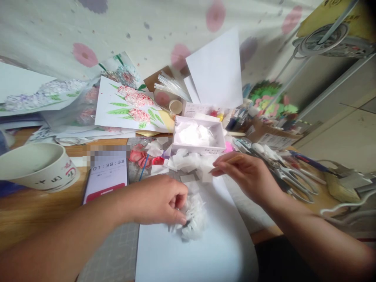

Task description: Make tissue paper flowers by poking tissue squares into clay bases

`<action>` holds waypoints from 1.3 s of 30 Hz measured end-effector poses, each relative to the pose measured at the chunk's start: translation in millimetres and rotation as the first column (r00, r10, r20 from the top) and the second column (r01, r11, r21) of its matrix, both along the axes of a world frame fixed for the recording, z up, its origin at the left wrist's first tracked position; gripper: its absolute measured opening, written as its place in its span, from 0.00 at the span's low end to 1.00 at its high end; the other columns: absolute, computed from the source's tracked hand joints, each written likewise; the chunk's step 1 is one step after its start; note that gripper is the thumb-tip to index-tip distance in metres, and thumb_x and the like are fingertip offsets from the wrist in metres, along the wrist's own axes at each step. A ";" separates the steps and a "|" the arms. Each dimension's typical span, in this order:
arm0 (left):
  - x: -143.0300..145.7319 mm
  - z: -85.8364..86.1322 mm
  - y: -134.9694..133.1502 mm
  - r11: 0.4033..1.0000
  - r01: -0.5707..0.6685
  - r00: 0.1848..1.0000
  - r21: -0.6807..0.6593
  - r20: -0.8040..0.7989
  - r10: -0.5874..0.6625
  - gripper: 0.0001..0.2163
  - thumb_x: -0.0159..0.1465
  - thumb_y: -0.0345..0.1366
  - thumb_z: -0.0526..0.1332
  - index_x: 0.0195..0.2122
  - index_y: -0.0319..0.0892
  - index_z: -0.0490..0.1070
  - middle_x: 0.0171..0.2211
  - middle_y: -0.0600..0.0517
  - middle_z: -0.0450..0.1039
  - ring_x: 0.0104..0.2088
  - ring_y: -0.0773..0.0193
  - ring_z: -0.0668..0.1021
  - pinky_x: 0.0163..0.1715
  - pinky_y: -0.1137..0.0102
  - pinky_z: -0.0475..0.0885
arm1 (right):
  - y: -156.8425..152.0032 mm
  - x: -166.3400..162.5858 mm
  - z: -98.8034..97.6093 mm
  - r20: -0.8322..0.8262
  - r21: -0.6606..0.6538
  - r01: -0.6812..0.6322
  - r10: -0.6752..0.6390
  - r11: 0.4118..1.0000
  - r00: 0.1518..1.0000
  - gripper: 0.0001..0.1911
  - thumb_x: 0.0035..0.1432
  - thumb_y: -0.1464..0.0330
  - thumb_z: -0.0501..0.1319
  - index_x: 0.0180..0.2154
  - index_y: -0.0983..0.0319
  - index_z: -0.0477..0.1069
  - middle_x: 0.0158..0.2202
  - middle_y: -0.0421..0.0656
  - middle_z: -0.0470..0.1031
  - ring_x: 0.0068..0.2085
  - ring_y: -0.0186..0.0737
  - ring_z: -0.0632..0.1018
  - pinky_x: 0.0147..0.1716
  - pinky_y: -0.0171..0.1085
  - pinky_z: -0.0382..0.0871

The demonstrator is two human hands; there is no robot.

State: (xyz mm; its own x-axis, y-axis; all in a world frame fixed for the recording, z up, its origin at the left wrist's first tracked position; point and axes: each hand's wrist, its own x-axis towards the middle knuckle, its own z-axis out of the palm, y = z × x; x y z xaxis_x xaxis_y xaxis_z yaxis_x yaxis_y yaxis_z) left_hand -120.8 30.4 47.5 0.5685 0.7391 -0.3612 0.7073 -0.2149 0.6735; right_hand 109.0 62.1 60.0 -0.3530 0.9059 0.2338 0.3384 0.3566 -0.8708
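Observation:
A ruffled white paper flower (194, 217) lies on a white sheet of paper (188, 254) in front of me. My left hand (164, 199) is at its left edge, thumb and curled fingers pinched together against the petals. What the fingertips grip is hidden. In my right hand (242, 172) is a thin tan stick (234, 159), held like a pen. Its tip points down over loose white paper squares (188, 161), several of which lie spread just beyond the flower.
A white box (199, 149) with white paper inside stands behind the squares. At left are a paper bowl (67, 172) and a phone (108, 172) showing a timer. Scissors (293, 176) lie at right. Flower pictures (129, 103) lean at the back.

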 end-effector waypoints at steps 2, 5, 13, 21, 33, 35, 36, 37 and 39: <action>-1.1 -0.3 1.7 0.999 -0.039 0.996 -0.021 0.077 0.041 0.10 0.53 0.45 0.61 0.27 0.44 0.67 0.23 0.57 0.68 0.23 0.68 0.69 0.19 0.75 0.58 | -4.5 0.9 3.7 -0.196 -0.039 -0.137 0.127 0.990 0.972 0.07 0.56 0.67 0.62 0.27 0.63 0.72 0.33 0.42 0.75 0.31 0.41 0.80 0.33 0.42 0.77; -1.4 1.0 3.7 0.983 -0.181 0.955 -0.008 0.236 0.178 0.13 0.57 0.48 0.59 0.29 0.42 0.66 0.23 0.58 0.66 0.24 0.69 0.68 0.20 0.75 0.59 | -10.5 2.8 5.4 -0.344 -0.056 -0.264 0.230 0.963 0.910 0.06 0.56 0.70 0.61 0.27 0.61 0.73 0.32 0.41 0.75 0.33 0.40 0.80 0.36 0.45 0.77; 6.9 2.6 -0.6 0.957 -0.173 0.762 -0.233 0.585 0.280 0.12 0.62 0.42 0.56 0.42 0.42 0.68 0.36 0.53 0.70 0.33 0.68 0.71 0.34 0.72 0.67 | -16.8 0.8 4.8 -0.372 -0.046 -0.306 0.268 0.951 0.889 0.04 0.56 0.70 0.62 0.30 0.59 0.75 0.31 0.43 0.76 0.37 0.41 0.78 0.37 0.44 0.76; 9.4 4.4 -2.8 0.956 -0.228 0.795 -0.186 0.532 0.293 0.09 0.61 0.41 0.58 0.29 0.40 0.66 0.24 0.57 0.64 0.26 0.70 0.68 0.25 0.74 0.62 | -20.1 -8.7 4.3 -0.228 0.040 -0.308 0.309 0.951 0.924 0.04 0.58 0.70 0.60 0.32 0.59 0.74 0.33 0.43 0.76 0.41 0.41 0.76 0.42 0.44 0.72; 7.5 0.4 -1.4 0.953 -0.239 0.771 -0.188 0.559 0.304 0.11 0.63 0.44 0.55 0.33 0.41 0.67 0.25 0.57 0.68 0.27 0.70 0.72 0.29 0.73 0.65 | -21.6 -15.1 -1.8 -0.310 0.094 -0.224 0.242 0.970 0.919 0.07 0.57 0.74 0.60 0.30 0.57 0.74 0.31 0.39 0.76 0.38 0.37 0.76 0.40 0.40 0.71; 7.0 -3.2 0.7 0.948 -0.285 0.802 -0.140 0.507 0.316 0.10 0.62 0.43 0.56 0.34 0.42 0.67 0.28 0.56 0.69 0.28 0.69 0.72 0.29 0.73 0.65 | -26.6 -12.9 -1.2 -0.342 0.059 -0.254 0.259 0.965 0.903 0.07 0.57 0.74 0.60 0.30 0.57 0.74 0.32 0.39 0.76 0.39 0.38 0.76 0.41 0.41 0.71; 6.6 -5.5 1.9 0.950 -0.294 0.829 -0.110 0.465 0.310 0.09 0.61 0.42 0.56 0.34 0.42 0.67 0.29 0.56 0.69 0.29 0.68 0.72 0.29 0.72 0.65 | -29.7 -12.1 -0.7 -0.347 0.032 -0.284 0.277 0.958 0.896 0.07 0.58 0.73 0.60 0.31 0.56 0.74 0.31 0.39 0.76 0.39 0.39 0.76 0.41 0.42 0.71; 6.2 -7.9 3.1 0.954 -0.287 0.859 -0.080 0.418 0.294 0.08 0.61 0.41 0.56 0.34 0.42 0.68 0.29 0.56 0.70 0.30 0.67 0.72 0.29 0.72 0.65 | -33.0 -11.8 -0.2 -0.347 0.004 -0.319 0.300 0.948 0.888 0.07 0.58 0.73 0.60 0.31 0.57 0.74 0.31 0.39 0.76 0.38 0.39 0.77 0.40 0.42 0.71; 5.3 -11.7 5.4 0.969 -0.243 0.909 -0.035 0.340 0.240 0.06 0.59 0.39 0.56 0.33 0.42 0.68 0.29 0.55 0.71 0.31 0.65 0.73 0.29 0.71 0.66 | -39.3 -12.7 0.3 -0.327 -0.041 -0.389 0.355 0.920 0.876 0.07 0.58 0.74 0.59 0.31 0.58 0.74 0.31 0.40 0.75 0.37 0.39 0.77 0.39 0.42 0.72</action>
State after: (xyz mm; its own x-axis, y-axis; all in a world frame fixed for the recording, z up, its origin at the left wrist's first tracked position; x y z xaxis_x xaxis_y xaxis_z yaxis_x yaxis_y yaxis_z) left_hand -115.4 35.8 35.9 0.4593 0.8715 -0.1720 0.4677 -0.0727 0.8809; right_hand 96.3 22.8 60.3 -0.5943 0.7467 0.2989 -0.0919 0.3062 -0.9475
